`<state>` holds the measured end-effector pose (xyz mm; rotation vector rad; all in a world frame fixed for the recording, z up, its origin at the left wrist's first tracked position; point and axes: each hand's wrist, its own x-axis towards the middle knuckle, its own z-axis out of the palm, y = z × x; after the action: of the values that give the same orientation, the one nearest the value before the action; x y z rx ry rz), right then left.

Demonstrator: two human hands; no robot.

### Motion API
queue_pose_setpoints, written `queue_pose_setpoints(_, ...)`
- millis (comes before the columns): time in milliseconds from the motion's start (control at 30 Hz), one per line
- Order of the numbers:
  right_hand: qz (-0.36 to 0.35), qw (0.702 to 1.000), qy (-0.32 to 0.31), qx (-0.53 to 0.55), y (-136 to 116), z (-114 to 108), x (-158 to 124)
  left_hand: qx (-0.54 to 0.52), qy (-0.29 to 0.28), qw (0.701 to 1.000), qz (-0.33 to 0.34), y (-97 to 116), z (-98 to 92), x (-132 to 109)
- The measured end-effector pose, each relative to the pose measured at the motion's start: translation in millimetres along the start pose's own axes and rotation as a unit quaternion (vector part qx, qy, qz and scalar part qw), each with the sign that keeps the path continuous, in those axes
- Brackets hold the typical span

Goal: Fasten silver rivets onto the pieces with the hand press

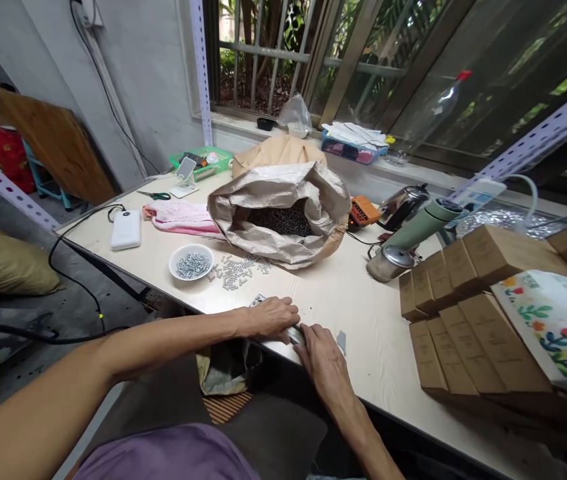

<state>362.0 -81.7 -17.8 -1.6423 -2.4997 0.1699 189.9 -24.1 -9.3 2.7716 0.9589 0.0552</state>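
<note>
Close to the table's front edge, my left hand point(271, 317) is closed with its fingers curled down. My right hand point(324, 355) is also closed, just to the right, its fingertips near the left hand's. Between them shows a narrow silvery metal piece point(294, 334), gripped from both sides; its exact kind is hidden by the fingers. A flat metal end with holes point(257, 300) sticks out beyond my left hand; whether it is the same piece I cannot tell. Further left, a white bowl point(177, 275) holds small metal pins, and loose pins point(237, 271) lie beside it.
An open paper sack point(278, 250) of dark screws stands behind the hands. Stacked cardboard boxes point(493, 343) line the right side, near a green flask point(421, 225) and metal pot point(389, 264). A white power bank point(126, 230) and scissors point(156, 195) lie left.
</note>
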Motion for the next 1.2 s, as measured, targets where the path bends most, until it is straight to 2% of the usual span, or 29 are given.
queue_pose_setpoints(100, -0.008, 1.0, -0.009, 0.005, 11.9, 4.6, 1.9, 0.025, 0.107, 0.991, -0.072, 24.7, 9.2, -22.2)
queue_pose_setpoints(167, -0.019, 0.999, -0.026, 0.005, 20.4, 6.5, 4.1, 0.008, 0.171, 0.983, -0.07, 47.5, 17.6, -44.2)
queue_pose_setpoints(267, -0.032, 0.998, -0.049, -0.001, 27.5, 5.6, 7.0, -0.069, 0.218, 0.973, -0.039, 74.1, 26.2, -79.5)
queue_pose_setpoints(333, -0.022, 0.998, -0.06, -0.006, 27.6, 3.0, 8.6, -0.123, 0.257, 0.956, -0.067, 77.0, 26.7, -98.6)
queue_pose_setpoints(433, -0.008, 0.998, -0.067, -0.013, 23.4, -1.1, 12.5, -0.157, 0.3, 0.922, -0.188, 58.7, 22.9, -113.6)
queue_pose_setpoints(500, 0.005, 0.998, -0.052, -0.027, 19.5, -2.2, 16.7, -0.147, 0.303, 0.908, -0.249, 41.0, 21.0, -114.5)
queue_pose_setpoints(600, 0.015, 0.998, -0.014, -0.052, 14.5, -0.9, 25.4, -0.122, 0.268, 0.911, -0.29, 23.9, 22.8, -108.3)
queue_pose_setpoints(767, 0.009, 0.999, 0.003, -0.039, 13.4, 4.0, 39.8, -0.116, 0.214, 0.922, -0.301, 23.1, 31.4, -99.9)
queue_pose_setpoints(900, 0.003, 0.998, 0.059, 0.02, 14.9, 4.9, 41.9, -0.18, 0.223, 0.909, -0.304, 19.7, 31.6, -101.6)
queue_pose_setpoints(1100, 0.004, 0.988, 0.137, 0.07, 17.8, 1.8, 37.8, -0.268, 0.236, 0.87, -0.339, 0.4, 25.7, -99.4)
queue_pose_setpoints(1200, 0.025, 0.98, 0.166, 0.105, 30.9, -2.4, 32.8, -0.27, 0.24, 0.872, -0.331, -4.5, 23.1, -96.3)
